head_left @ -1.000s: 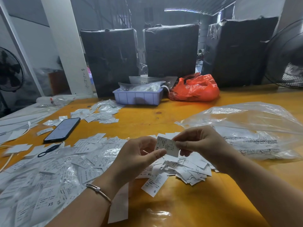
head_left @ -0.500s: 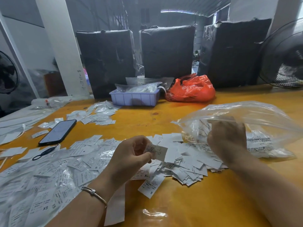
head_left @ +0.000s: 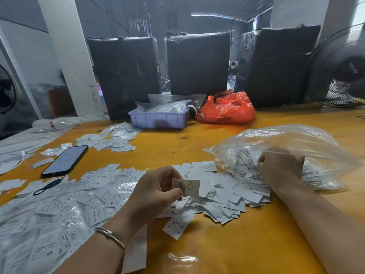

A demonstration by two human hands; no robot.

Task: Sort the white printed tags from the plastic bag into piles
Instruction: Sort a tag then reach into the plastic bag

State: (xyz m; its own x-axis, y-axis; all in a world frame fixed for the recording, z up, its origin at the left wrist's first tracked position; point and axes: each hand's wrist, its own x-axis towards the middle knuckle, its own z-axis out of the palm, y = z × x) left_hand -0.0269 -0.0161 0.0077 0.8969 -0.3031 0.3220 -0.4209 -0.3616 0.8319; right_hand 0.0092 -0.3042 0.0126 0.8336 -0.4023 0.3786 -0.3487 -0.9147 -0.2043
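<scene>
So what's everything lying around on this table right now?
tags: many, white printed, in heaps across the table's near side, some in clear sleeves
held tag: one, white, in the left hand
plastic bag: one, clear, right side
phone: one, black, left side
key ring: one, black, near the phone
tray: one, lilac, far middle
red bag: one, beside the tray
wrapped boxes: three, black, behind the table
fan: one, black, far right
table: one, orange
left hand: pinches a tag
right hand: inside the plastic bag
</scene>
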